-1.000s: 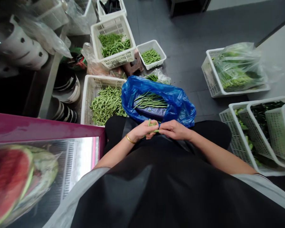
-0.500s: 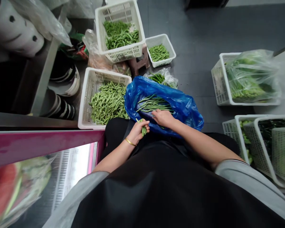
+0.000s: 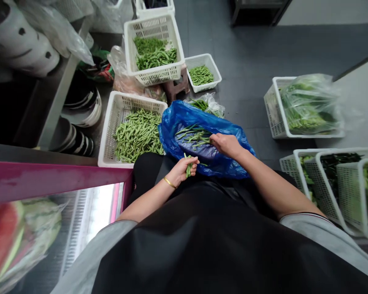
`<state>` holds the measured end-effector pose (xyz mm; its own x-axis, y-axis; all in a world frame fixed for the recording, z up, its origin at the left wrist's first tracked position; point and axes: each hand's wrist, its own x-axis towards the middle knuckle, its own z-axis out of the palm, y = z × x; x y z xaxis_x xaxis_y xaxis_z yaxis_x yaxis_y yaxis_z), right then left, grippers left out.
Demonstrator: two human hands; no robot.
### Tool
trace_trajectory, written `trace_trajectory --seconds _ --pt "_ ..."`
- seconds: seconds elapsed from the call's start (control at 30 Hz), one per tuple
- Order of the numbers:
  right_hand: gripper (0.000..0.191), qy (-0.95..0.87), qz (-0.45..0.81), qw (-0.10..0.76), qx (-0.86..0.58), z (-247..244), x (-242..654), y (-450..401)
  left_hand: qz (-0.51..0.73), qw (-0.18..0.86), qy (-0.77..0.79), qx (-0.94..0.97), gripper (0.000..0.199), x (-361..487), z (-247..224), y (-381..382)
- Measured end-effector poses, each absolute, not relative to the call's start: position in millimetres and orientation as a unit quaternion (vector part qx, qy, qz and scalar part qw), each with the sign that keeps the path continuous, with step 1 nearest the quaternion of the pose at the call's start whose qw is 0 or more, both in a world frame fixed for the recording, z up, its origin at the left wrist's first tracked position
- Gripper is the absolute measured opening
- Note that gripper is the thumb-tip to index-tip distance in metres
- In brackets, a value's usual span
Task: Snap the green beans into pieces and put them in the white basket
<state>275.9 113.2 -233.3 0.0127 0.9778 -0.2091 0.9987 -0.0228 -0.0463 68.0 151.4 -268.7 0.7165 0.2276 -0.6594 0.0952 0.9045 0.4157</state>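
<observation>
Over the blue plastic bag (image 3: 184, 118), the left grip (image 3: 184, 171) is closed on a small bunch of long beans (image 3: 188, 168); the right grip (image 3: 226, 145) has moved along, pinched among loose beans (image 3: 193, 136) inside, hold unclear.

White crate (image 3: 274, 110) of bagged greens (image 3: 309, 104)

- blue carrier bag (image 3: 233, 157): thin, crinkled, glossy plastic
- green beans (image 3: 138, 134): smooth, faintly glossy skins
- white crate (image 3: 108, 134): smooth, perforated plastic
- bangle (image 3: 169, 182): polished, gold-coloured metal
- apron (image 3: 202, 249): black with a soft sheen, perhaps coated cloth, though hard to tell here
- floor (image 3: 263, 61): matt dark grey tile
</observation>
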Motion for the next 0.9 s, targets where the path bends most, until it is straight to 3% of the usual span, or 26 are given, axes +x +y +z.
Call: trace_trajectory --seconds 0.17,0.27,0.37,0.5,0.6,0.67,0.77,0.9 --pt "0.025 0.628 -0.044 -0.114 0.768 -211 276 109 0.092 0.874 0.409 0.247 0.020 81 -256 154" --pt "0.024 0.662 -0.010 -0.229 0.714 -198 257 99 0.101 0.883 0.377 0.262 0.025 78 -241 153" --pt "0.025 0.721 -0.008 -0.280 0.633 -200 232 75 0.100 0.899 0.314 0.289 0.032 72 -225 144" --pt "0.024 0.717 -0.171 -0.357 0.574 -219 213 43 0.144 0.885 0.318 0.307 0.037 68 -216 131" --pt "0.033 0.570 -0.368 -0.445 0.585 -224 215 26 0.192 0.860 0.336 0.334 0.038 67 -218 127" --pt "0.037 0.443 -0.468 -0.446 0.621 -221 216 18 0.226 0.834 0.338 0.373 0.038 68 -219 124" --pt "0.037 0.378 -0.558 -0.371 0.638 -212 207 11 0.260 0.789 0.345 0.437 0.036 71 -220 118" --pt "0.027 0.460 -0.494 -0.335 0.657 -210 189 9 0.281 0.780 0.357 0.430 0.032 74 -217 113"
